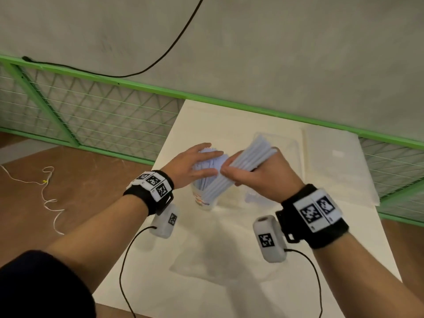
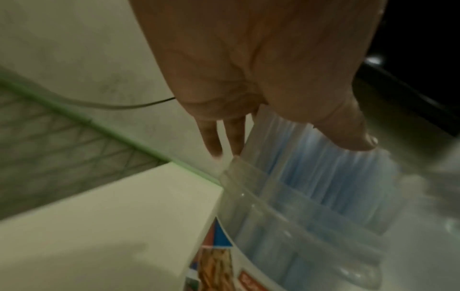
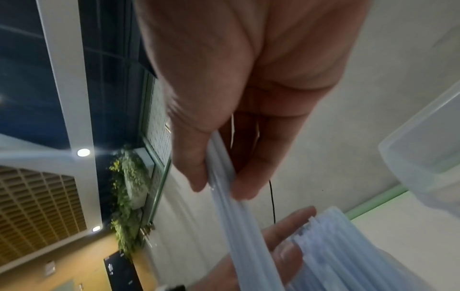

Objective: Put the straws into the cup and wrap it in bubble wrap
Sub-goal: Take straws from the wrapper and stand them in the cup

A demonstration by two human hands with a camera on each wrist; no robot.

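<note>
1. The right hand (image 1: pixel 257 174) grips a bundle of pale blue straws (image 1: pixel 243 167). The bundle's long axis slants from upper right, away from the person, down to lower left, with its lower end aimed into the cup (image 1: pixel 203 198).
2. The cup stands upright on the white worktop (image 1: pixel 229 249), below and just left of the right hand and under the left hand (image 1: pixel 192 166). It already holds more straws (image 2: pixel 331 177), which fan out above its rim.
3. The left hand is open, fingers straight. Its thumb presses on the standing straws, seemingly to hold them aside and keep a gap for the new bundle.
4. Judged from this, the move is a slide down along the bundle's own axis. The right hand carries the bundle; the left is nearer the cup.
5. The cup bears a printed label (image 2: pixel 219 261) in red, blue and orange. Its writing is too blurred to read.
6. A clear tub (image 3: pixel 428 153) sits beyond the right hand.
</note>
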